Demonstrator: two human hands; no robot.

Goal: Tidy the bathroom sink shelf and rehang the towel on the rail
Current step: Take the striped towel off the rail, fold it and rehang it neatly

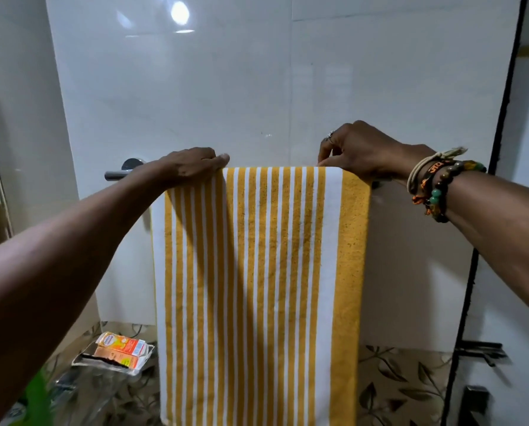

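Note:
A yellow-and-white striped towel hangs straight down over a chrome rail on the white tiled wall. Only the rail's left end and its round mount show; the towel covers the rest. My left hand lies on the towel's top left corner, with the fingers curled over the fold on the rail. My right hand, with bracelets at the wrist, pinches the towel's top right edge between thumb and fingertips.
Low at the left, a clear glass shelf carries an orange-and-white box. A black vertical frame runs down the right side. Leaf-patterned tiles line the wall below. Something green and blurred shows at the bottom left.

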